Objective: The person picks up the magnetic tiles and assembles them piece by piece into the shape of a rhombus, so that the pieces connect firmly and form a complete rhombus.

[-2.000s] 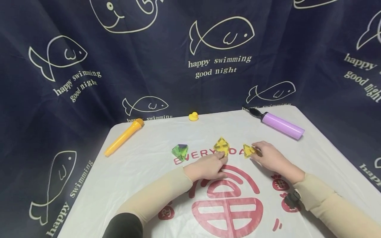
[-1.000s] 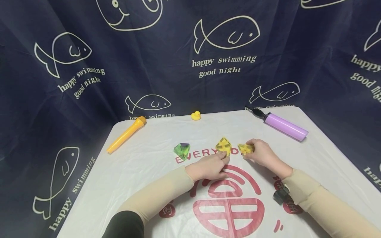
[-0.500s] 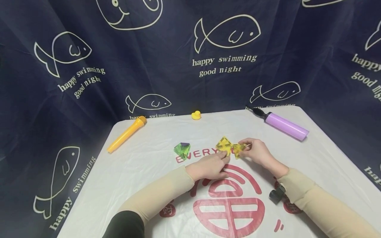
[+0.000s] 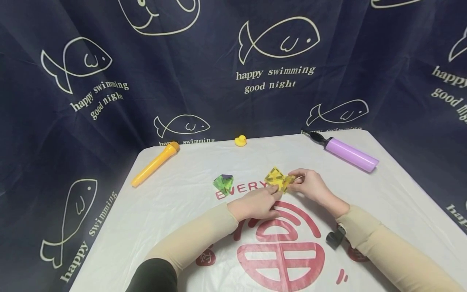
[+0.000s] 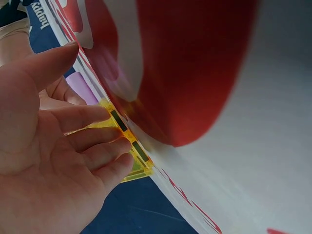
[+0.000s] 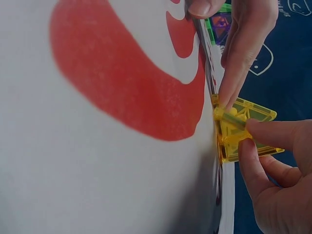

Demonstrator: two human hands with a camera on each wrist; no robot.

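Note:
Yellow see-through magnetic tiles (image 4: 273, 177) stand as a small peaked shape near the middle of the table. My left hand (image 4: 255, 203) rests its fingertips on their near side; in the left wrist view the extended fingers touch the yellow frame (image 5: 141, 152), which has dark magnet strips. From the right, my right hand (image 4: 311, 186) pinches another yellow magnetic tile (image 4: 289, 181) between thumb and fingers, against or very close to the standing ones. In the right wrist view the yellow pieces (image 6: 263, 113) overlap, so contact is hard to tell. Farther left sits a green and purple tile shape (image 4: 223, 185).
Along the back of the white table (image 4: 204, 162) lie an orange toy microphone (image 4: 155, 164), a yellow rubber duck (image 4: 240, 140) and a purple hand pump (image 4: 351, 154) with a black end. A dark blue curtain (image 4: 211, 97) hangs behind.
My right hand has moved left with its yellow tile, turning it on the way, and brought it up to the standing tiles. My left hand has stayed in place.

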